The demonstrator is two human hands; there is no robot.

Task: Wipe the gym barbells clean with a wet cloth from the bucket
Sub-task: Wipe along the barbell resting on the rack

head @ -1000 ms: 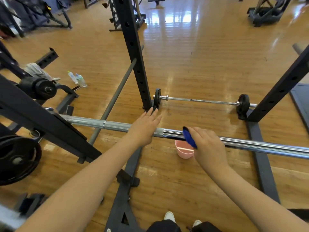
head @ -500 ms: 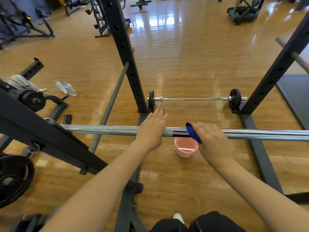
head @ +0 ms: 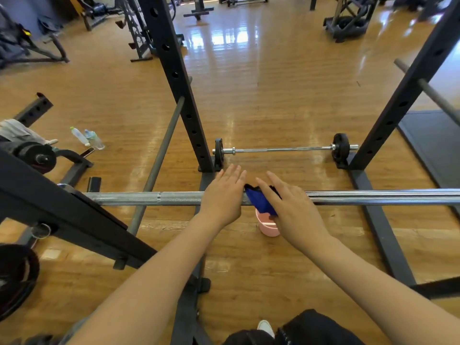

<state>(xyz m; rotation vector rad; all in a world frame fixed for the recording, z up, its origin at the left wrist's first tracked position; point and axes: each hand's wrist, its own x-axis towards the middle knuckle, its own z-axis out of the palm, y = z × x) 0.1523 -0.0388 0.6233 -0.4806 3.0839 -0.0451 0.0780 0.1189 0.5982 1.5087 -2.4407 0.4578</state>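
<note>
Resting flat on the racked barbell (head: 174, 198), left hand (head: 223, 197) has its fingers straight, palm down on the knurled shaft. Right hand (head: 290, 209) sits just beside it, fingers extended, pressing a blue cloth (head: 258, 201) onto the bar; cloth is bunched between the two hands. Pink bucket (head: 268, 226) stands on the wood floor directly below the right hand. Second barbell (head: 281, 150) with small plates lies on the floor beyond both hands.
</note>
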